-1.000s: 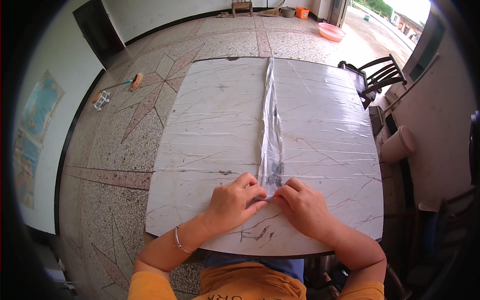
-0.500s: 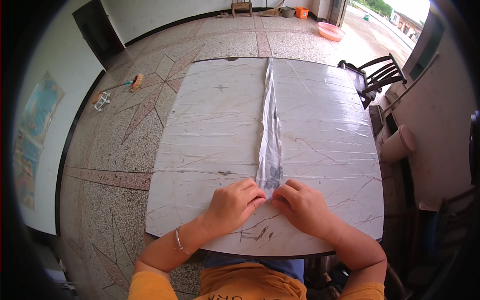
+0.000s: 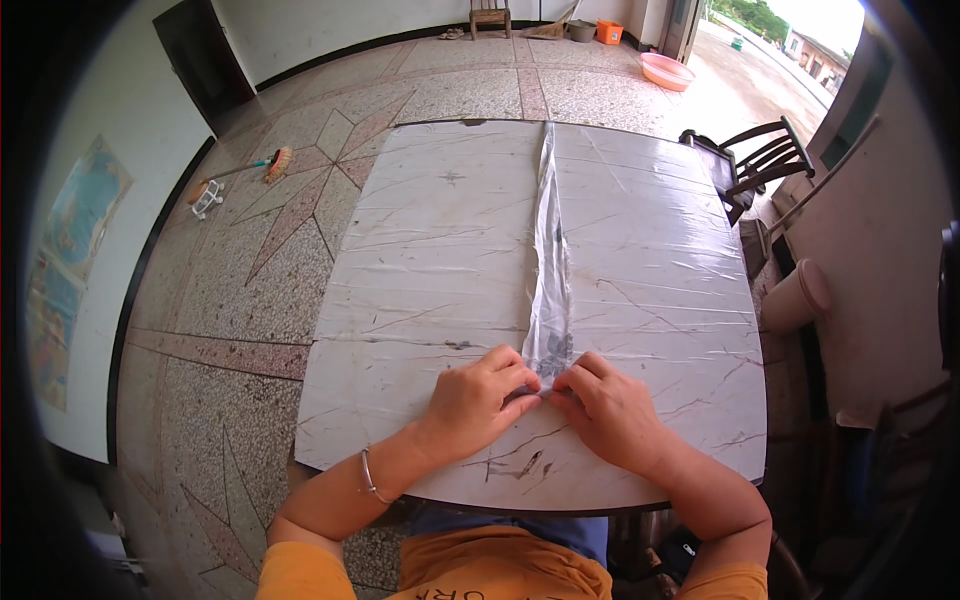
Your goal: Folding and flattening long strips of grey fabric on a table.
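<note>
The thin whitish film strip (image 3: pixel 552 290) lies lengthwise down the middle of the table (image 3: pixel 420 280); it could tear or crease crookedly if the 2 hands pull unevenly, and a sideways tug could skew its far length. The left hand (image 3: pixel 480 402) and right hand (image 3: pixel 612 412) face each other at its near end, knuckles up, forearms (image 3: pixel 330 503) angled inward. The fingers (image 3: pixel 515 379) of both seem pinched closed on the film, though they hide the exact hold.
</note>
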Motion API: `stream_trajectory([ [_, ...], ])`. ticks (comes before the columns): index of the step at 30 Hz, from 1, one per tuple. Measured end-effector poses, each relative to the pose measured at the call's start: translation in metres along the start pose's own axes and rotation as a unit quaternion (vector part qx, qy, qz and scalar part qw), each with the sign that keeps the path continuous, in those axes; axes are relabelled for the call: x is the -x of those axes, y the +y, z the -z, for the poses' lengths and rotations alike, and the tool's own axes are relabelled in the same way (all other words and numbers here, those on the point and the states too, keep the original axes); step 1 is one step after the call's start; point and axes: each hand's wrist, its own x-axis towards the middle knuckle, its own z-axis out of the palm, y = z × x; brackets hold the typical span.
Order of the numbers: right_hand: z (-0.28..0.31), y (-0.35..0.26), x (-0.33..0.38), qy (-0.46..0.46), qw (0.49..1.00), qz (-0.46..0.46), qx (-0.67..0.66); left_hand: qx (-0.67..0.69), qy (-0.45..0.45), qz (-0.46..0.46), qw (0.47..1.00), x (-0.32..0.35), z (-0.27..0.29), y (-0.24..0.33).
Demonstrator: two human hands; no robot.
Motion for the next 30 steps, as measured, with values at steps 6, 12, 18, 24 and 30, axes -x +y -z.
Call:
stream_trajectory([
  [6,0.0013,0.0003,0.0022,0.002,1.0,0.008,0.001,-0.026,-0.015,-0.02,0.999,-0.0015,-0.0014,-0.0012],
  [12,-0.0009,0.0011,-0.0014,-0.002,1.0,0.001,0.001,-0.034,-0.038,0.027,0.998,-0.0022,0.0013,0.0],
  [18,-0.0056,0.0027,0.0003,0.015,1.0,-0.012,0.018,0.007,0.015,0.032,0.999,-0.0032,-0.0043,0.0017],
  [24,-0.0016,0.0011,0.0015,0.0,1.0,-0.004,0.005,0.001,0.011,-0.002,1.0,0.0002,0.0002,0.0044],
  [30,0.0,0.0052,0.0024,-0.024,1.0,0.015,-0.005,-0.025,-0.027,-0.033,0.999,0.0007,0.0021,0.0011],
])
